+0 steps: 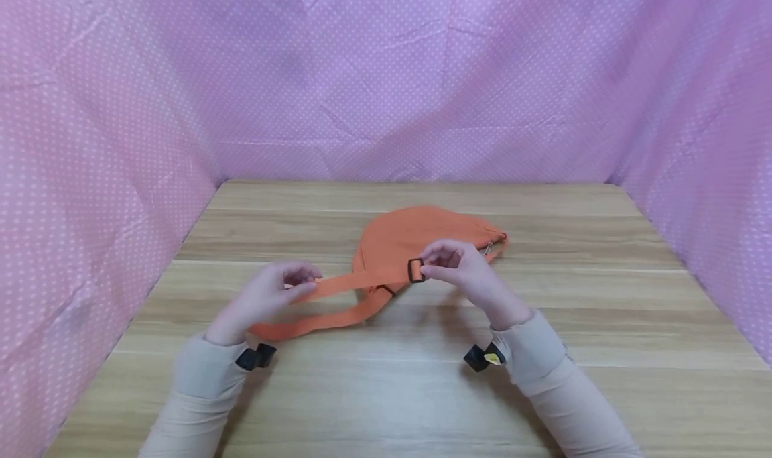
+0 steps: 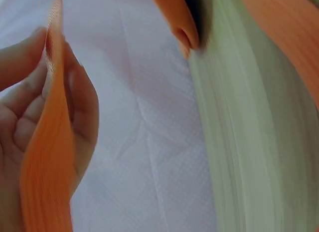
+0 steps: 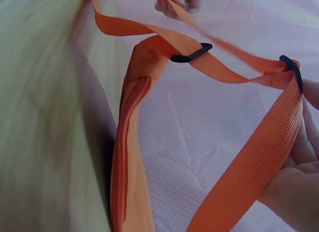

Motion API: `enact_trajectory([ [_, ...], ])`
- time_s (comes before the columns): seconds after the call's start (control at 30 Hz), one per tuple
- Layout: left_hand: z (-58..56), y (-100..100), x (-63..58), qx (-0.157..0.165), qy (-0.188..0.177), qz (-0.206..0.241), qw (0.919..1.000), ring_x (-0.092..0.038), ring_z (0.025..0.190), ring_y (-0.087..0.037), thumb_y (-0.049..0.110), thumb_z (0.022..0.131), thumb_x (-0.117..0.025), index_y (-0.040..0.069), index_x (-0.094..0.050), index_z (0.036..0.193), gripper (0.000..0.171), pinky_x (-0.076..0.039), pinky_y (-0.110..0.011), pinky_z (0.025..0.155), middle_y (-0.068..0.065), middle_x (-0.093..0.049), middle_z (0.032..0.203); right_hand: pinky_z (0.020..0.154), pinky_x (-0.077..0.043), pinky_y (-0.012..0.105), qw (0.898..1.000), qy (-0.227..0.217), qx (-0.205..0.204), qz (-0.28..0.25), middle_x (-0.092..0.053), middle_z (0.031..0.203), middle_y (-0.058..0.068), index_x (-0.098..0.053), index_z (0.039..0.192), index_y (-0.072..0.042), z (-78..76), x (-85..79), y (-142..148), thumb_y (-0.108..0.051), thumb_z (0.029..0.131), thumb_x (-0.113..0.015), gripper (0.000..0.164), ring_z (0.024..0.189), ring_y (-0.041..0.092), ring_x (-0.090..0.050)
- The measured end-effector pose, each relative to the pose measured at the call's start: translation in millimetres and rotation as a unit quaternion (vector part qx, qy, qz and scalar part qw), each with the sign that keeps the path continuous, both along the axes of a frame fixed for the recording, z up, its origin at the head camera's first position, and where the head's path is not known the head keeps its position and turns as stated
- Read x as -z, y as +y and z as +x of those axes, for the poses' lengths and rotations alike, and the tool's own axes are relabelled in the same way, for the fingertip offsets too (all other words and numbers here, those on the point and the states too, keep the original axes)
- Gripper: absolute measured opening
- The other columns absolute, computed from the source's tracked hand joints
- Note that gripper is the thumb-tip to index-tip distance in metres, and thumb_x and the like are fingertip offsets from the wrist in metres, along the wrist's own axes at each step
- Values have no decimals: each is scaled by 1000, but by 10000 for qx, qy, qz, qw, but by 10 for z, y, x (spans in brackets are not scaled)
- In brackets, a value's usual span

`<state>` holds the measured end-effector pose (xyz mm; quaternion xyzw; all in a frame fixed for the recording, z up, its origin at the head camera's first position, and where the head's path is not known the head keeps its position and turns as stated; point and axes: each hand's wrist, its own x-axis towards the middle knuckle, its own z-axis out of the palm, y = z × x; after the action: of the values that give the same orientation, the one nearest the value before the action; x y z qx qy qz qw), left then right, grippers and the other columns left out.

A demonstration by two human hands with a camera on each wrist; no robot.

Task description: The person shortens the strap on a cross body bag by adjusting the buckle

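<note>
An orange waist bag (image 1: 416, 233) lies on the table, its zipper edge toward the right. My left hand (image 1: 271, 300) pinches the orange strap (image 1: 346, 282) between thumb and fingers, and the left wrist view shows the webbing (image 2: 47, 157) passing along the palm. At the strap's other end, my right hand (image 1: 467, 277) pinches the webbing at a black slider buckle (image 1: 411, 271), held above the bag's front. The right wrist view shows the slider (image 3: 293, 72) by the thumb and a black ring (image 3: 192, 55) joining strap to bag. A lower strap loop (image 1: 326, 322) hangs toward the left hand.
The wooden table (image 1: 386, 391) extends around the bag on all sides. Pink dotted cloth (image 1: 386, 76) encloses its back and both sides. A small black device (image 1: 256, 357) sits at the left wrist, another black device (image 1: 476, 359) at the right.
</note>
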<state>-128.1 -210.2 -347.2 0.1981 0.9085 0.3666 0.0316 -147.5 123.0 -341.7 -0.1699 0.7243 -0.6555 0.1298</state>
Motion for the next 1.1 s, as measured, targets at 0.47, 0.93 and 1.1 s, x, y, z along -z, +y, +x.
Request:
enact_trajectory([
  [0.47,76,739,-83,548,1672,751,9815,-57,104,-21,12,75,-80,4,-61,113,44,-49,-39,90,-8,-62,112,77,-51,24,9987,-141,-321,-380,-67,87,-6,-57,109,5,50,20,-343,-5,86,-67,27,81,9,-62],
  [0.93,97,900,-37,585,1897,1087,9740,-59,100,-18,8,71,-82,5,-66,106,38,-53,-34,82,-5,-64,106,84,-50,29,9984,-57,-514,-238,-68,88,-10,-52,117,7,98,-37,-358,-2,89,-62,31,87,7,-64],
  [1.1,95,893,-23,609,1655,1276,9760,-59,97,-14,8,68,-84,8,-68,102,37,-51,-37,87,-1,-65,102,83,-50,28,9978,39,-644,155,-69,89,-6,-57,111,4,98,-3,-316,-7,88,-65,26,84,8,-63],
])
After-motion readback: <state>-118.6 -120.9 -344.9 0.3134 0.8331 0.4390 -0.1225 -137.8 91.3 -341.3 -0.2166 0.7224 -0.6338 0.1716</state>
